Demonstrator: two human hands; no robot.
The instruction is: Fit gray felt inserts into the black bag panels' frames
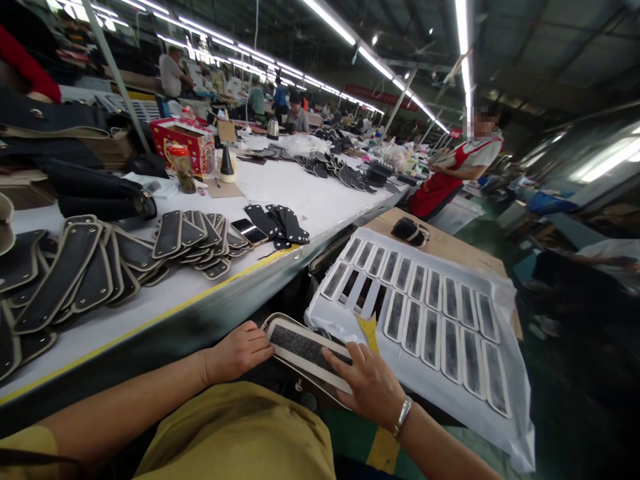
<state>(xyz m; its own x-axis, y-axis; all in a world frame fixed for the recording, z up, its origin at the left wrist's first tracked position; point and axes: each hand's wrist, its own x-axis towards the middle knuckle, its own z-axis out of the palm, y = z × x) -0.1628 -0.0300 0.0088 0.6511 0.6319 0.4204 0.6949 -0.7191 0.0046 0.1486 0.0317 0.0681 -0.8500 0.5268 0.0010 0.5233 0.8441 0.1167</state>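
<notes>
My left hand (239, 351) grips the near end of a long cream-edged panel with a dark centre (305, 351), held over my lap. My right hand (367, 381), with a metal bracelet on the wrist, lies on the panel's other end with fingers curled over its edge. More panels seem stacked under it. Just beyond, a white sheet (500, 293) carries two rows of the same panels (430, 313) laid side by side. A yellow scrap (369, 330) lies on the sheet near my right fingers.
A long white table (280, 190) on my left holds fanned piles of dark panels (85, 267), a phone (249, 231), black bags (95, 193), a red box (183, 140) and a jar. A person in a red apron (450, 170) stands at the far end. Cardboard (450, 247) lies under the sheet.
</notes>
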